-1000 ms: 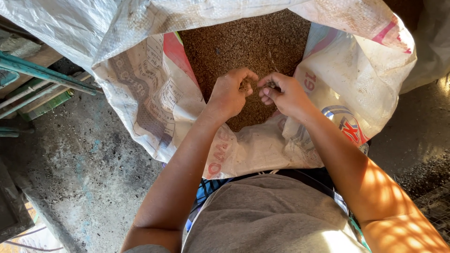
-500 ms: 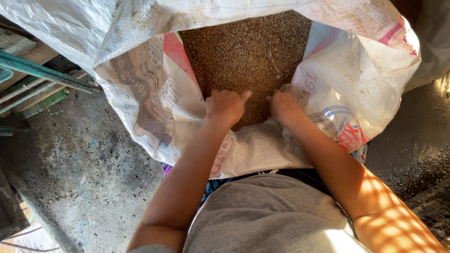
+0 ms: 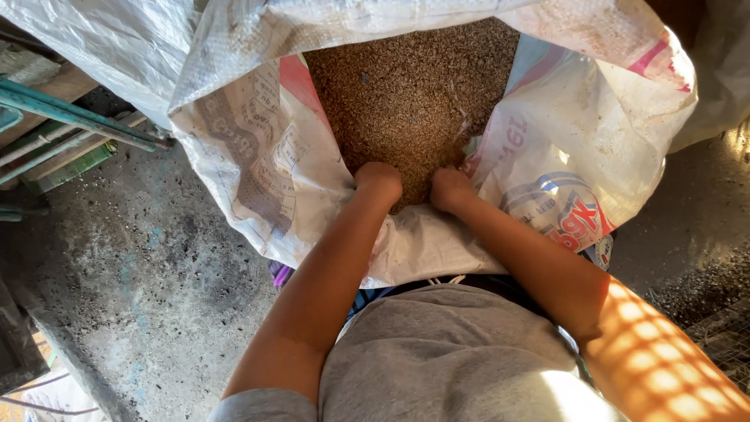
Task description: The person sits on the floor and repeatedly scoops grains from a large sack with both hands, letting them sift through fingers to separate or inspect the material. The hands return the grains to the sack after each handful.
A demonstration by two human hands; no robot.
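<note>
Both my hands are down in the brown grain [image 3: 414, 94] now, where a second ago they pinched above it. Left hand [image 3: 379, 178] and right hand [image 3: 449, 187] are buried to the knuckles inside the white woven sack [image 3: 258, 156]; I cannot tell what the fingers hold.

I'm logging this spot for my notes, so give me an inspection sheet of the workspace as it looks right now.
Surface: grey concrete floor, stained and speckled.
Job's things: white woven sack, mouth open, filled with brown granular material.
Clutter: green metal bars and boards at the left.
Hands: left hand and right hand pushed into the material at the sack's near edge, fingers buried.
Cables: thin cable, bottom left.
Surroundings: wire mesh at right; latticed sunlight on the right forearm.
</note>
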